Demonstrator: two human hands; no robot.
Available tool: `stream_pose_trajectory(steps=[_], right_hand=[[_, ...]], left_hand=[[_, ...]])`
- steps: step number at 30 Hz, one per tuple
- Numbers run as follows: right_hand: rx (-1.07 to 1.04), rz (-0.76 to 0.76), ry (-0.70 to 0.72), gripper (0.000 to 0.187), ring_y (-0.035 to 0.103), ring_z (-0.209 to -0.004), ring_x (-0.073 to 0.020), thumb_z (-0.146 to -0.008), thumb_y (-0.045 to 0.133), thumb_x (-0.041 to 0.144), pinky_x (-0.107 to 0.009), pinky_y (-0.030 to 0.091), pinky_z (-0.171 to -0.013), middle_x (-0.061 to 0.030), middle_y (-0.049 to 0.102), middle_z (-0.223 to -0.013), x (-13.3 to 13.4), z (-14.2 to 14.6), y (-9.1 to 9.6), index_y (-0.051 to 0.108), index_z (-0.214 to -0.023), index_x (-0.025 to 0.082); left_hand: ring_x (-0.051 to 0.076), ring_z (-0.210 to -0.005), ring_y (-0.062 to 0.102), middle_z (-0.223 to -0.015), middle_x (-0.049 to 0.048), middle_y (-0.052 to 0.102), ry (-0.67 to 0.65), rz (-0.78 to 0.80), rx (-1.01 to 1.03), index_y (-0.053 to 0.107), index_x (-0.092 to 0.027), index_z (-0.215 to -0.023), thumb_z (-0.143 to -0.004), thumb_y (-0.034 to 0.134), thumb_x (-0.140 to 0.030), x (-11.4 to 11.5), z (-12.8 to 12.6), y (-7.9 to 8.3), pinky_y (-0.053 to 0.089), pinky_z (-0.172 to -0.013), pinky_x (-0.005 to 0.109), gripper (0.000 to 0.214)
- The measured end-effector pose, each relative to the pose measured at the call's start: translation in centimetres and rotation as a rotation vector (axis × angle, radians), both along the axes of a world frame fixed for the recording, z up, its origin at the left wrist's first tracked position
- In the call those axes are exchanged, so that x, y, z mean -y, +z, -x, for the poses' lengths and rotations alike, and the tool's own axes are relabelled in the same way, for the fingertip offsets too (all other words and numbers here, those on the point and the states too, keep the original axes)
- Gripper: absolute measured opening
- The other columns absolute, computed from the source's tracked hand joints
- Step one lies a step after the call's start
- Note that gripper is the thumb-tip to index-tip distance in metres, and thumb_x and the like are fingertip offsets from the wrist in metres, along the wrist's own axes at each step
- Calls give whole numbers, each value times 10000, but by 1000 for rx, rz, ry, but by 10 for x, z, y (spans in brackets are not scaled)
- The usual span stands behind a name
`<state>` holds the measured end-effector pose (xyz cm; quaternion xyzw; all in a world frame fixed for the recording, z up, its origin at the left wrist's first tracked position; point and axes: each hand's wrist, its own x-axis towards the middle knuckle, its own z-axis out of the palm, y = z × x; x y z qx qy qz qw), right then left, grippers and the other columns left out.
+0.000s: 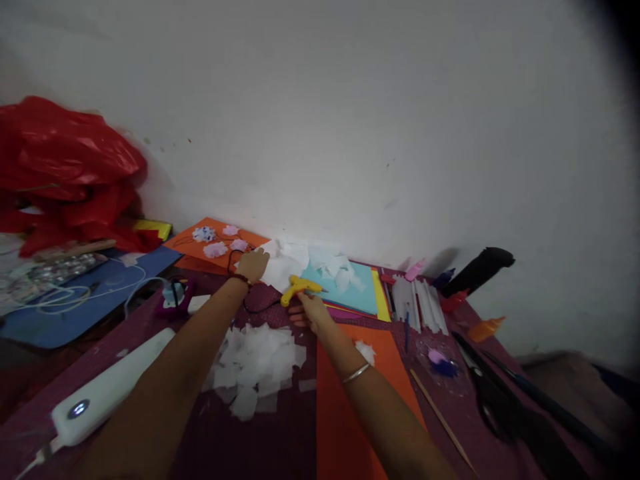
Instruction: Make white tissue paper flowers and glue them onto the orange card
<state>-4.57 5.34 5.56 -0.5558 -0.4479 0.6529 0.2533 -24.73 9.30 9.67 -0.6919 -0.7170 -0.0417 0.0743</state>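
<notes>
My right hand (309,311) grips a yellow hot glue gun (296,287) whose nozzle points right, over the near edge of the light blue paper. Farther back and to the left, my left hand (253,265) reaches to the edge of crumpled white paper (285,265); its fingers look curled, and what they hold is hidden. A black cord loops beside that hand and runs toward the glue gun. Below both hands lies a heap of white paper squares (257,367). Beneath my right forearm is an orange sheet (337,413) with a small white paper flower (365,351).
Pink and bluish paper flowers (215,249) rest on orange paper at the back left. A white power bank (113,387) and a purple socket box (175,298) are on the left. Scissors (485,387), a wooden stick (443,423) and paint bottles (485,329) lie right.
</notes>
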Motion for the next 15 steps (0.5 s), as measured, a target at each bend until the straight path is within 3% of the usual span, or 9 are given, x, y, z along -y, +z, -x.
stream_pose_trajectory(steps=[4, 9, 11, 15], right_hand=[[-73, -52, 67, 273, 626, -479, -122, -884, 528, 378, -238, 509, -479, -29, 691, -675, 25, -38, 13, 502, -1077, 187], [-122, -240, 65, 217, 621, -525, -112, -800, 617, 352, -219, 490, -510, -16, 696, -701, 67, -126, 26, 595, -952, 200], [-94, -343, 25, 256, 629, -544, -141, -761, 652, 392, -240, 479, -492, -33, 695, -708, 85, -170, 27, 632, -930, 201], [20, -535, -191, 217, 615, -555, -157, -734, 661, 432, -287, 495, -539, -13, 666, -682, 118, -254, 22, 645, -842, 244]], left_hand=[[277, -1022, 596, -1168, 195, 565, 2, 34, 25, 562, -114, -1129, -881, 321, -85, 15, -1, 7, 440, -813, 388, 347], [241, -1050, 586, -1160, 159, 618, -115, 106, 102, 593, -115, -1148, -812, 432, -114, 42, -14, 23, 438, -846, 316, 372], [207, -989, 607, -1092, 114, 668, -210, 149, 147, 627, -137, -1123, -810, 456, -172, 60, -28, 28, 443, -826, 271, 359], [154, -748, 621, -865, 38, 713, -434, 266, 335, 686, -168, -1008, -845, 422, -302, 105, -55, 30, 453, -693, 232, 338]])
